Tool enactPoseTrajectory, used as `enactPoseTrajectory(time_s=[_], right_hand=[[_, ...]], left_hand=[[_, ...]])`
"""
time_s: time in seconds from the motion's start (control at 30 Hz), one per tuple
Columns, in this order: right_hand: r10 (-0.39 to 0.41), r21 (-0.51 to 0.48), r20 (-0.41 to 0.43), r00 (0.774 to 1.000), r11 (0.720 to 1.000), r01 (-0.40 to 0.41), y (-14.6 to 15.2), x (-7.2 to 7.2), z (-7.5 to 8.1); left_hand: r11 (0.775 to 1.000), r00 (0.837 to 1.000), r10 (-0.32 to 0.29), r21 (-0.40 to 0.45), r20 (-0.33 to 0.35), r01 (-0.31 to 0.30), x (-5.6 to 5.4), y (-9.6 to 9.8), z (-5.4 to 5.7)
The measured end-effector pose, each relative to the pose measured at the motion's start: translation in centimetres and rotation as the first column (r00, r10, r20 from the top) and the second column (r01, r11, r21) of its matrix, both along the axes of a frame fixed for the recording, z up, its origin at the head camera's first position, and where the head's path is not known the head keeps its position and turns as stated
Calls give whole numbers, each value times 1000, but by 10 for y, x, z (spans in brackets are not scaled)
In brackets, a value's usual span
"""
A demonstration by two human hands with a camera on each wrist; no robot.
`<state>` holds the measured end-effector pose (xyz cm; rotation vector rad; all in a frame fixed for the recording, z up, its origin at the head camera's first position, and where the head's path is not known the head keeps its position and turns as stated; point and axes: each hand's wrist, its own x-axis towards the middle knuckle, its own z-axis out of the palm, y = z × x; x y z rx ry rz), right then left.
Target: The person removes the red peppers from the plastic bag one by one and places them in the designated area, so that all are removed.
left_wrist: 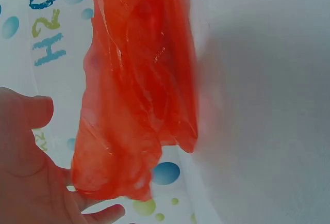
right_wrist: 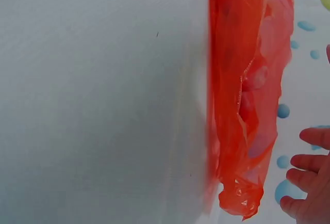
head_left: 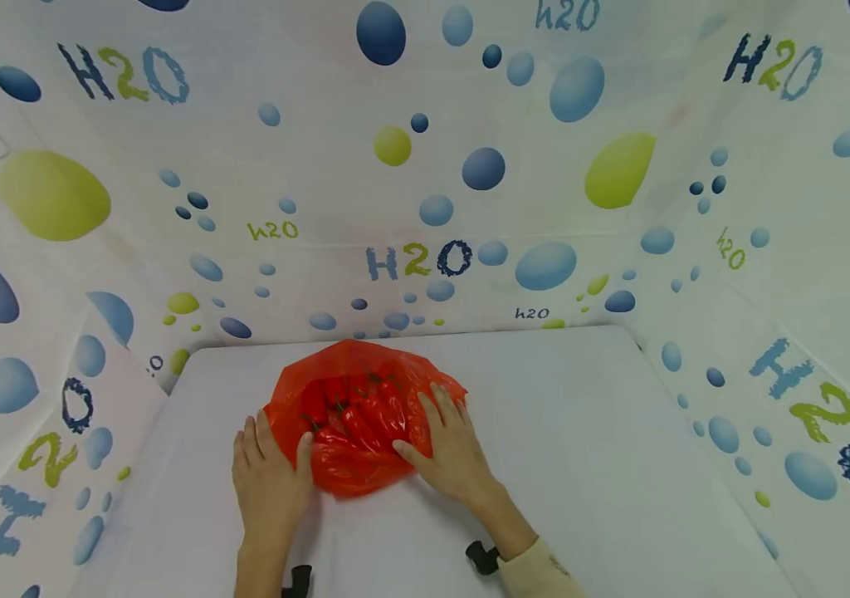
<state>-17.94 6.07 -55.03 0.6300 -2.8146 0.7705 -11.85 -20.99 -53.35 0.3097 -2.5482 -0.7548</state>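
Observation:
An orange-red plastic bag lies spread on the white table, its mouth wide and facing up. Inside it, several glossy red peppers with green stems show. My left hand is at the bag's left side, fingers extended and thumb at the rim. In the left wrist view, that hand has its fingertips partly hidden behind the thin plastic. Along the right side, my right hand spreads its fingers over the bag's edge. The right wrist view shows its fingers straight, beside the crumpled plastic.
The white table extends to both sides of the bag. Behind it and at the sides hangs a white curtain printed with blue and green drops and H2O lettering. Black wrist mounts sit below both wrists.

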Motion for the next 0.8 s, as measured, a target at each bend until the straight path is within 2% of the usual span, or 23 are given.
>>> enactPoseTrajectory(time_s=[0.27, 0.47, 0.67, 0.8], right_hand=[[8, -15, 23, 1000, 1000, -7, -8, -5, -8], [6, 1, 52, 999, 1000, -6, -13, -7, -11], [5, -16, 76, 997, 1000, -4, -17, -9, -13], [5, -16, 103, 995, 1000, -3, -20, -9, -13]], left_hand=[[998, 996, 40, 50, 84, -44, -3, -7, -4], [996, 994, 64, 63, 87, -70, -4, -11, -9], [993, 996, 59, 98, 64, -65, -5, -13, -10], [987, 991, 84, 131, 107, -98, -4, -13, -8]])
